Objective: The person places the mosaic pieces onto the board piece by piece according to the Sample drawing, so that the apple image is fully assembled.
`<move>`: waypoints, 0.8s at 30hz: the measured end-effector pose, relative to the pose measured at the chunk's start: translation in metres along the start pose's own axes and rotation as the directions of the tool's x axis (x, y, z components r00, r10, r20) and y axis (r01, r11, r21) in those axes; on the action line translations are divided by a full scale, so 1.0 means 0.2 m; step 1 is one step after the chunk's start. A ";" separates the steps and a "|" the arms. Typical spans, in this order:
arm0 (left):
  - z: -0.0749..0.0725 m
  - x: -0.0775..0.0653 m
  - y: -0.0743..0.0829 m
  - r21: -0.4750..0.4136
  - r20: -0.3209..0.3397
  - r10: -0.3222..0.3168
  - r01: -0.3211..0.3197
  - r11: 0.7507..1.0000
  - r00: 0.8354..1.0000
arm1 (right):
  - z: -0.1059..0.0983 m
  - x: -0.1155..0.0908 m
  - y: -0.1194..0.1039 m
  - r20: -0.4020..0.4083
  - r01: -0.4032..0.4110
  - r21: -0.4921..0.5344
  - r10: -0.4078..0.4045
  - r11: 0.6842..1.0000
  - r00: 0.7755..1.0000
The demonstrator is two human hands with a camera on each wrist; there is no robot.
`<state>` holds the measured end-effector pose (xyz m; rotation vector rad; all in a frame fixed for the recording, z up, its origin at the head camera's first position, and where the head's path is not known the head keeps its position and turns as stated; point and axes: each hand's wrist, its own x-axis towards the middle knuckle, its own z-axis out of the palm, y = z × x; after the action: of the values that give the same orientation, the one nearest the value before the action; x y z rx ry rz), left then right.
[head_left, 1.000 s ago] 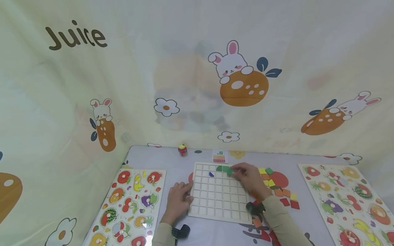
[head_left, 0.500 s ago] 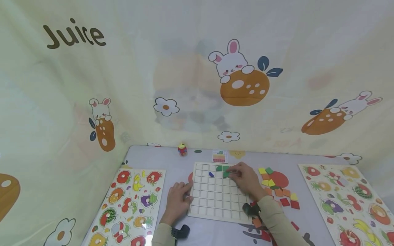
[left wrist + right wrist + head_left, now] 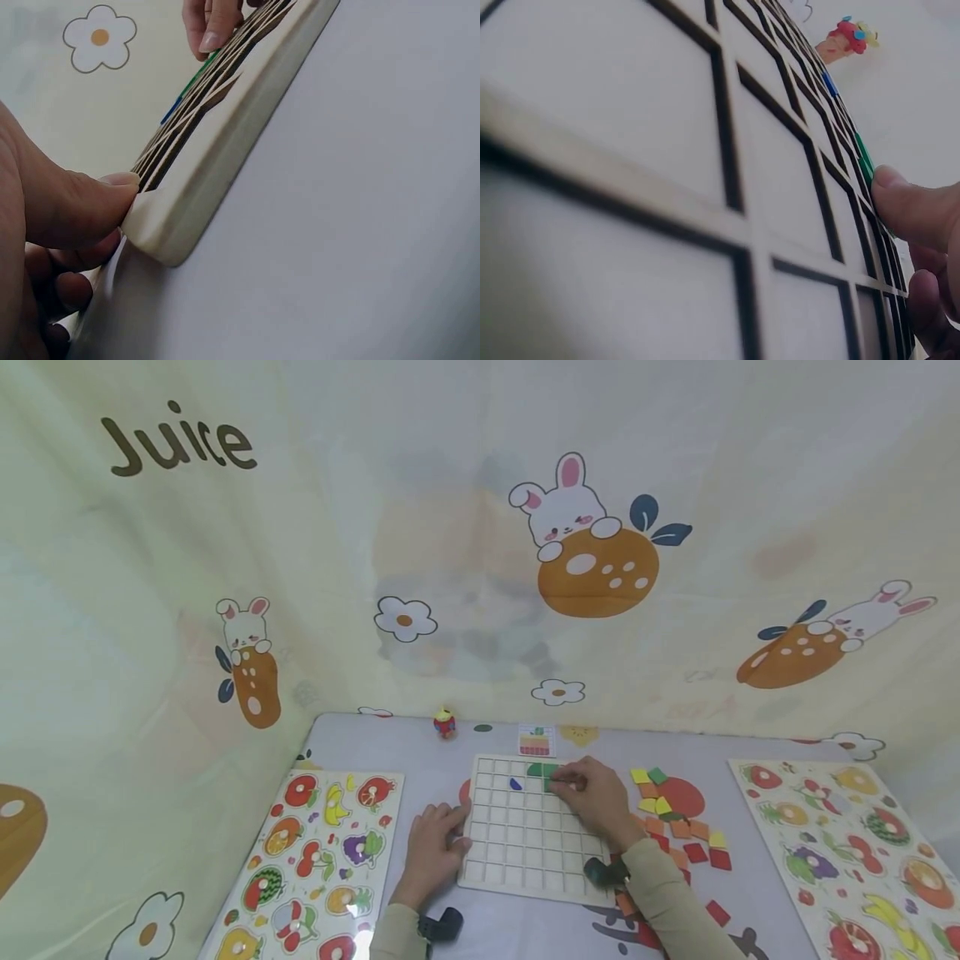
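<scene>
- Clamped at left edge by left hand (image 3: 433,852): grid board (image 3: 517,847) on counter (image 3: 375,746), likely stiff, light; best held by rim.
- Pinched by right hand (image 3: 597,797) at board's far rows: green tile (image 3: 549,785), apparently thin, rigid; best taken by edges.

Pale cream cloth walls enclose the tabletop: the far wall (image 3: 465,477) runs straight behind it, and the left wall (image 3: 112,693) hangs in soft folds, brighter than the greyish right side. "Juice" lettering (image 3: 177,439) stands high on the left. A rabbit print (image 3: 597,560) hugging an orange fruit is right of centre, with similar rabbits farther left and right, and outlined flowers (image 3: 405,619) among them. Blurred pastel patches (image 3: 480,585) tint the far cloth. The tabletop (image 3: 420,752) is pale lavender-grey, with a red circle print (image 3: 681,795) towards the right.
</scene>
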<state>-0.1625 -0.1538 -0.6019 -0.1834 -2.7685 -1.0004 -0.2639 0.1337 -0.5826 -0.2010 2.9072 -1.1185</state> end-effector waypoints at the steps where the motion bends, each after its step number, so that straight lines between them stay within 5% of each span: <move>1: 0.00 0.00 0.00 -0.002 0.000 0.001 -0.001 1.000 1.000 | 0.00 0.00 0.00 -0.002 0.000 -0.001 0.000 1.000 1.000; 13: 0.01 0.00 0.00 0.003 -0.004 0.007 -0.007 1.000 1.000 | -0.03 0.00 0.06 -0.012 0.008 0.095 -0.007 0.995 1.000; 19: 0.00 0.00 0.01 -0.001 0.004 0.000 0.000 1.000 1.000 | -0.21 0.00 0.16 -0.076 -0.003 0.109 0.012 0.994 0.997; 24: -0.01 0.00 0.03 0.002 0.018 -0.010 0.010 1.000 1.000 | -0.43 0.03 0.35 -0.089 -0.052 0.002 0.052 0.999 0.995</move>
<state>-0.1607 -0.1508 -0.5964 -0.1791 -2.7893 -1.0028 -0.2830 0.2424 -0.5652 -0.0770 2.9703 -1.1480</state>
